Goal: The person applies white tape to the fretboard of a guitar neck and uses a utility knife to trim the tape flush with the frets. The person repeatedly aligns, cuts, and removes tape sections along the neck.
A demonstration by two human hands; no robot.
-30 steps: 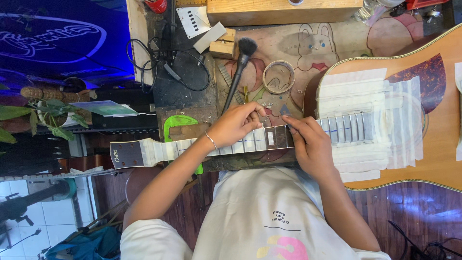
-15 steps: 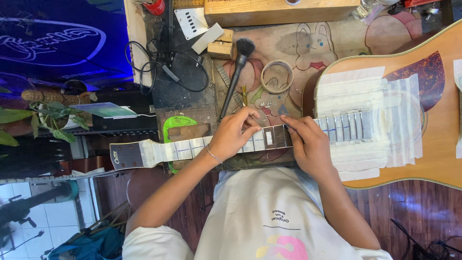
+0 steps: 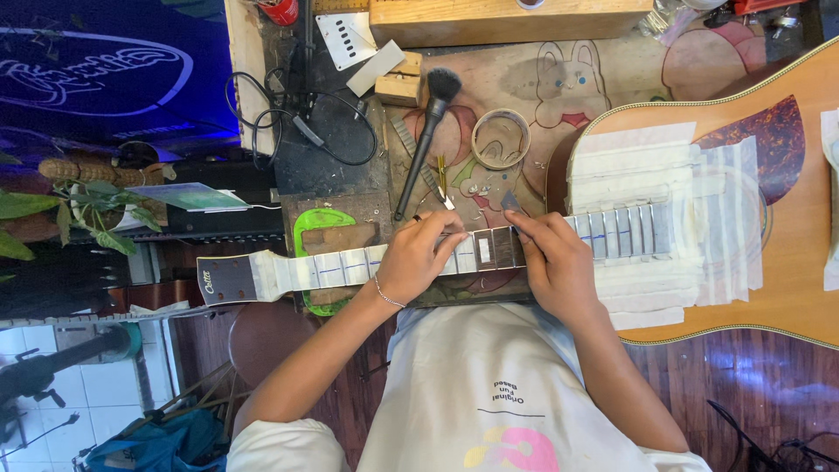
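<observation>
Cluttered and dim, the workbench (image 3: 612, 65) is covered by a cartoon-printed mat and carries an acoustic guitar (image 3: 786, 227) lying flat, body to the right and headstock (image 3: 229, 280) to the left.

Fingers first: those of the left hand (image 3: 418, 260) are curled down onto the fretboard (image 3: 494, 248) just left of its one bare dark stretch; something thin and dark shows at the fingertips, but whether they pinch it cannot be told. The right hand (image 3: 557, 262) sits just right of that same bare stretch, thumb and forefinger closed around a small dark flat piece (image 3: 510, 203), with the other fingers resting across the neck.

Outward from the bare stretch, masking tape (image 3: 341, 267) wraps the neck toward the headstock, marked with thin blue lines, and more tape covers the frets toward the soundhole. Wide strips of white tape (image 3: 647, 166) also shield the guitar top around the fretboard end.

Judged from this, the masking is mostly laid down, and only the short section between the two hands is uncovered; no strings can be seen on the neck.

Beyond the bare stretch, on the mat, lie a black soft-bristled brush (image 3: 428, 131), a roll of tape (image 3: 500, 138) and a small yellow-handled tool (image 3: 441, 175). A green clamp (image 3: 323, 227) sits under the neck toward the headstock.
</observation>
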